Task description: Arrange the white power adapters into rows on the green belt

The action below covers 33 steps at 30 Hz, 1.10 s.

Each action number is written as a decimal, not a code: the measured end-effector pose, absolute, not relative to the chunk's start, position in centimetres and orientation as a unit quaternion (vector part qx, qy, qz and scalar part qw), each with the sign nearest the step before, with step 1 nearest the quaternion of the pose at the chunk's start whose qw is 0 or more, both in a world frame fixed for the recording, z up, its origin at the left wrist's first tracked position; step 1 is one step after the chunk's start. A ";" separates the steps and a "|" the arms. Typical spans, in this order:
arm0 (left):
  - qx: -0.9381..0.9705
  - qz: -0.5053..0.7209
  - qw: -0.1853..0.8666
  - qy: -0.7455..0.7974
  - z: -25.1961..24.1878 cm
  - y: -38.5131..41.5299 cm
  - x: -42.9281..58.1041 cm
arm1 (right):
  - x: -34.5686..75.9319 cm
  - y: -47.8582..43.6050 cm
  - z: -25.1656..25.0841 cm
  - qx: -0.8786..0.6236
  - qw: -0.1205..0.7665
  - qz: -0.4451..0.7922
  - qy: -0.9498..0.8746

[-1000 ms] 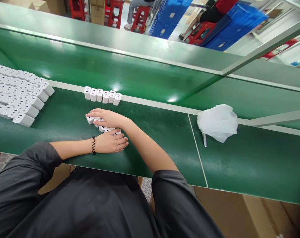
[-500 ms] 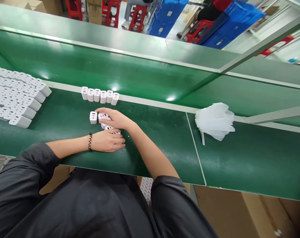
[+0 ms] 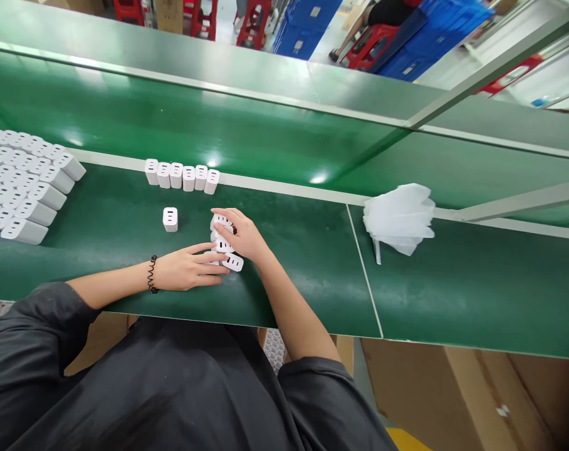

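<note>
Two hands [image 3: 183,269] [image 3: 247,235], six aligned blocks [image 3: 187,180], lone block [image 3: 170,220]

Passable tabletop [image 3: 110,213] lay left of lone charger [image 3: 170,220], as far as charger array [image 3: 19,181]. Behind lone charger, charger row [image 3: 188,179] blocked; to its right, charger cluster [image 3: 225,245] and right hand [image 3: 245,237]; in front, left hand [image 3: 183,269].

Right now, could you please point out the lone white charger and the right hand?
Lone white charger [image 3: 170,218], head view: face with the ports.
Right hand [image 3: 246,236], head view: back of the hand.
</note>
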<state>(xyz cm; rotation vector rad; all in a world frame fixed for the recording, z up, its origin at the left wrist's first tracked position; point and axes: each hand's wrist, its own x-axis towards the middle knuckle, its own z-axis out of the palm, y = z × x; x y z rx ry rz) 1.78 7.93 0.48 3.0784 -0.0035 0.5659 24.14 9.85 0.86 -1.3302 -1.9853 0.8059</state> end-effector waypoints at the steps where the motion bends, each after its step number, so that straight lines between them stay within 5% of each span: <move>1: 0.984 0.180 0.002 0.003 0.4 7.9 1.8 | 24.3 9.7 0.7 -0.515 0.311 0.295 -0.742; 10: 0.977 0.213 -0.006 0.025 0.9 8.0 1.0 | 27.6 5.7 0.2 -0.624 0.332 0.223 -0.672; 19: 0.901 0.327 0.068 0.279 1.7 12.0 -1.6 | 29.7 2.0 2.6 -0.396 0.133 0.046 -0.907; 24: 0.880 0.263 0.124 0.375 0.8 13.7 -3.1 | 25.3 2.9 1.4 -0.363 0.127 -0.039 -0.922; 33: 0.842 0.230 0.075 0.481 0.4 16.8 -6.0 | 18.4 10.7 1.4 -0.434 0.058 0.050 -0.898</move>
